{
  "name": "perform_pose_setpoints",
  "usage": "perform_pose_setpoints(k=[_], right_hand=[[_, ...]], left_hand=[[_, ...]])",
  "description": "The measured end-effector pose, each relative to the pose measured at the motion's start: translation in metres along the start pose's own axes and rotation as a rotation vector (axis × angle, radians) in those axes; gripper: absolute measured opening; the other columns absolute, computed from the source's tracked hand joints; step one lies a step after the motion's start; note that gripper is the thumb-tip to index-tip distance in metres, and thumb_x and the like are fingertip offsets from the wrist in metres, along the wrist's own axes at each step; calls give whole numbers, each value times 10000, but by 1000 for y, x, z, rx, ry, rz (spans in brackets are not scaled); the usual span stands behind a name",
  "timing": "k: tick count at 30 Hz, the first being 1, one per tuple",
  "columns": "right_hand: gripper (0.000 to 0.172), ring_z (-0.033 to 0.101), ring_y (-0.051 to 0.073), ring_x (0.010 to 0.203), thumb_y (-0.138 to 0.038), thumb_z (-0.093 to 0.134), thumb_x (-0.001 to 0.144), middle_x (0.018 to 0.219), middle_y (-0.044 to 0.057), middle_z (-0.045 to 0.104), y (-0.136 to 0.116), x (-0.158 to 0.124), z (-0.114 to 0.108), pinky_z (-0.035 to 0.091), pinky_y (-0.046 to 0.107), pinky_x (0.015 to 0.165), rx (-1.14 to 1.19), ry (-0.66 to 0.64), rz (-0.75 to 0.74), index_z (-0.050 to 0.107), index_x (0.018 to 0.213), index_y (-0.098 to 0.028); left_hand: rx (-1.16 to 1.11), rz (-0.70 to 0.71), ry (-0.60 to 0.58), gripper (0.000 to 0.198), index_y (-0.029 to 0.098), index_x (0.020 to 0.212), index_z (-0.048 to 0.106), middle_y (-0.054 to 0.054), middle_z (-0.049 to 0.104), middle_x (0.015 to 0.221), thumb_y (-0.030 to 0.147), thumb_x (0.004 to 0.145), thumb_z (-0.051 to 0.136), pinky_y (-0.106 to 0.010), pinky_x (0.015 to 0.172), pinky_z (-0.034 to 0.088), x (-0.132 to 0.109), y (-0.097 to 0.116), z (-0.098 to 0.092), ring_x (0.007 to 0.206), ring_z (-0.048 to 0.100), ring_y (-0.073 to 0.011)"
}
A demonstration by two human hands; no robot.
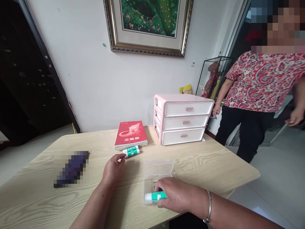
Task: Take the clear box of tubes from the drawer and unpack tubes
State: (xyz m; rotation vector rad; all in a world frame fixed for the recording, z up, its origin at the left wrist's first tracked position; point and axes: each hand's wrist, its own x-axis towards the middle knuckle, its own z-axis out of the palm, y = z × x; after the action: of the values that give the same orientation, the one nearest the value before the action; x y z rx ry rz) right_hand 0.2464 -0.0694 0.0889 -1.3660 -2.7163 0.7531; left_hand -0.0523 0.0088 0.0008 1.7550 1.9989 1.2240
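So from the head cam, the right hand [177, 195] has its grip clamped on a green-and-white glue stick [154, 196], holding it low over the near end of a clear plastic case [157, 173] lying open on the wooden surface [202, 165]. Meanwhile the left hand [113, 168] has its grip loosely apart, fingertips just touching two more glue sticks [131, 151] beside a red book [131, 134], with a pink drawer unit [183, 118] behind and another person [257, 101] standing at right.
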Motion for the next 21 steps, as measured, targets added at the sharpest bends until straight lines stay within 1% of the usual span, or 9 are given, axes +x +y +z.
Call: perform_pose_setpoints(k=[2, 3, 6, 9, 12, 14, 15, 18, 21], right_hand=[[299, 646, 230, 883, -303, 723, 781, 986, 37, 703, -2, -2, 0, 436, 271, 693, -3, 2, 28, 660, 1068, -245], [306, 644, 230, 880, -307, 711, 794, 986, 40, 702, -3, -4, 1, 432, 269, 687, -5, 9, 34, 649, 1087, -244], [278, 631, 237, 938, -323, 637, 865, 1028, 63, 687, -2, -8, 1, 444, 287, 757, 20, 60, 11, 627, 1129, -235], [259, 616, 230, 978, -315, 517, 942, 1061, 78, 672, -1, -12, -1, 443, 306, 820, 85, 153, -7, 610, 1171, -235], [274, 610, 213, 947, -326, 478, 966, 1042, 63, 666, -5, -14, -5, 446, 299, 798, 155, 255, -34, 580, 1207, -242], [271, 606, 207, 960, -318, 494, 959, 1057, 53, 666, -11, -14, -7, 447, 298, 813, 193, 301, -92, 575, 1207, -244], [267, 605, 208, 976, -307, 508, 950, 1070, 51, 666, -16, -14, -6, 447, 300, 830, 207, 316, -122, 581, 1199, -244], [269, 609, 218, 1022, -303, 578, 906, 1103, 50, 672, -29, -10, 0, 451, 313, 884, 242, 345, -193, 607, 1167, -245], [284, 617, 208, 1041, -319, 633, 871, 1115, 26, 681, -38, -5, 11, 450, 302, 916, 292, 376, -248, 617, 1149, -261]], left_hand=[[-31, -24, 9, 355, 228, 1020, 741, -42, 765, 1031, 424, 856, 494, -271, 724, 522, -1, 0, -1, 717, 675, -181], [-46, -35, 14, 360, 227, 1012, 743, -43, 768, 1020, 433, 852, 495, -274, 728, 523, -2, 0, -2, 719, 679, -184], [-91, -56, 24, 379, 220, 1003, 746, -43, 774, 994, 465, 838, 508, -278, 715, 531, -6, 5, -7, 703, 682, -187], [-167, -96, 45, 424, 205, 1017, 739, -48, 773, 957, 523, 831, 530, -276, 668, 532, -16, 20, -17, 691, 673, -189], [-308, -136, 45, 464, 194, 1030, 726, -62, 759, 949, 576, 810, 581, -290, 658, 526, -34, 43, -32, 745, 659, -208], [-393, -80, -23, 456, 215, 1062, 709, -63, 742, 985, 583, 822, 588, -306, 714, 532, -50, 59, -42, 826, 659, -221], [-433, -42, -78, 447, 229, 1079, 701, -64, 735, 981, 582, 825, 594, -313, 736, 534, -58, 65, -47, 847, 658, -227], [-468, 39, -310, 432, 285, 1110, 694, -63, 720, 984, 566, 784, 664, -325, 703, 544, -79, 80, -57, 828, 649, -240], [-504, 103, -543, 333, 337, 1103, 702, -36, 722, 982, 507, 818, 666, -318, 721, 547, -94, 88, -63, 843, 649, -233]])
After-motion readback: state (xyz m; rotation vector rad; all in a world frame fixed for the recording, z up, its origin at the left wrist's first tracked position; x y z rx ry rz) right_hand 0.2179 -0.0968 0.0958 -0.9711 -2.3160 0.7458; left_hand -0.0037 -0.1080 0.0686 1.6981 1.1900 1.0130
